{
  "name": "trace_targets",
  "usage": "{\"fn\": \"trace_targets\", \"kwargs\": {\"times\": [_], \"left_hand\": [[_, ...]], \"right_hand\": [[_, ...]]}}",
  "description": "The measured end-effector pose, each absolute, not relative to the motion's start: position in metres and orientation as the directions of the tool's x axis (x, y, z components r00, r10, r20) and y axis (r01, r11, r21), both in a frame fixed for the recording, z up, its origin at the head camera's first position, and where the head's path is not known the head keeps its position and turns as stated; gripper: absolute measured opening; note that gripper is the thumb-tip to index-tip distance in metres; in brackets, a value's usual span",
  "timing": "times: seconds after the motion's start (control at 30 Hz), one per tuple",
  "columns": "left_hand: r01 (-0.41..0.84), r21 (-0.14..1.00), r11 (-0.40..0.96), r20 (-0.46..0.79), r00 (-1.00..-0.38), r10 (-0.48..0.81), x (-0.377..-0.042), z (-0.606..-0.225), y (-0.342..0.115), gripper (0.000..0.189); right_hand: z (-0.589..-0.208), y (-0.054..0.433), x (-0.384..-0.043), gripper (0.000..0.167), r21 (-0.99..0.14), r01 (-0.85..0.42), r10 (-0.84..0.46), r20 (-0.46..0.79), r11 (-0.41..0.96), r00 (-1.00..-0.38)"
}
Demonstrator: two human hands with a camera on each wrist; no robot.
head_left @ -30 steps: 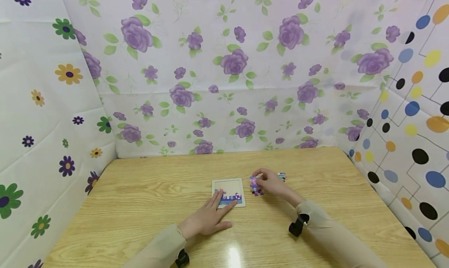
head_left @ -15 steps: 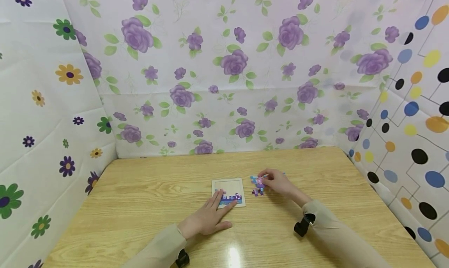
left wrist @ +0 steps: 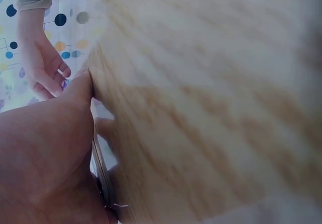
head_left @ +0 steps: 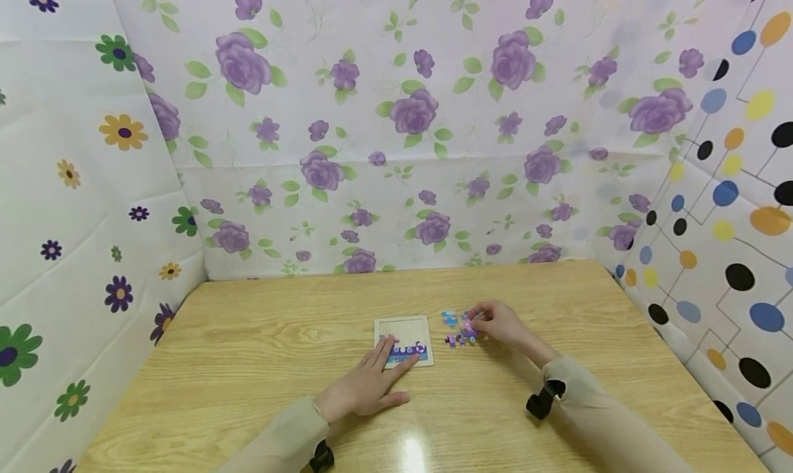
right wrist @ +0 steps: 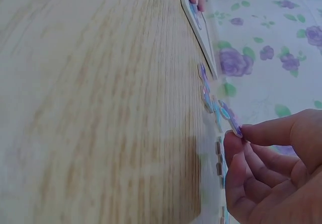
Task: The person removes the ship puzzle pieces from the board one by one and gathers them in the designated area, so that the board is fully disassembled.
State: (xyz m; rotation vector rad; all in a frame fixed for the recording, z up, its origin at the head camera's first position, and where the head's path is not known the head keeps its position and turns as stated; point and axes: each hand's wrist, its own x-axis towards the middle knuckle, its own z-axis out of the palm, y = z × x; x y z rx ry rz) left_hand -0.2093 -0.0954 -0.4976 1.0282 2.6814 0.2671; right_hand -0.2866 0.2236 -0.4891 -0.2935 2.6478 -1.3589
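A small jigsaw tray (head_left: 430,339) with a pale rim lies mid-table, its near rows filled with blue and purple pieces. My left hand (head_left: 365,387) rests flat with spread fingers over its near left corner. To the right, my right hand (head_left: 503,323) pinches a pink and purple jigsaw piece (right wrist: 231,119) between thumb and forefinger, tilted up off the table in the right wrist view. Close by lie a light blue piece (head_left: 449,318) and a dark purple and pink piece (head_left: 452,340). In the left wrist view, the left palm (left wrist: 45,153) hides most of the tray.
More loose pieces (right wrist: 220,156) lie on the wooden table (head_left: 260,349) under the right hand. A flowered cloth (head_left: 372,135) hangs behind the table, with patterned cloths at both sides. Each wrist wears a black camera (head_left: 540,403).
The right hand has moved right and slightly nearer, carrying the pink and purple jigsaw piece away from the light blue one, which now shows uncovered. The left hand has stayed put on the tray.
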Motion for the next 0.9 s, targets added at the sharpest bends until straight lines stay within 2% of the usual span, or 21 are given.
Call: {"fn": "trace_targets", "kwargs": {"times": [0.2, 0.53, 0.9], "left_hand": [[0.611, 0.255, 0.749, -0.198, -0.725, 0.659, -0.207, -0.488, -0.093, 0.069], [0.618, 0.265, 0.74, -0.192, -0.718, 0.669, -0.207, -0.491, -0.093, 0.068], [0.617, 0.258, 0.743, -0.188, -0.722, 0.665, -0.208, -0.491, -0.093, 0.069]], "right_hand": [[-0.49, 0.228, -0.284, 0.01, -0.797, -0.073, -0.198, -0.06, 0.6, -0.978], [-0.488, 0.234, -0.278, 0.01, -0.777, -0.026, -0.151, -0.089, 0.629, -0.985], [-0.493, 0.24, -0.281, 0.008, -0.727, -0.057, -0.136, -0.051, 0.685, -0.989]]}}
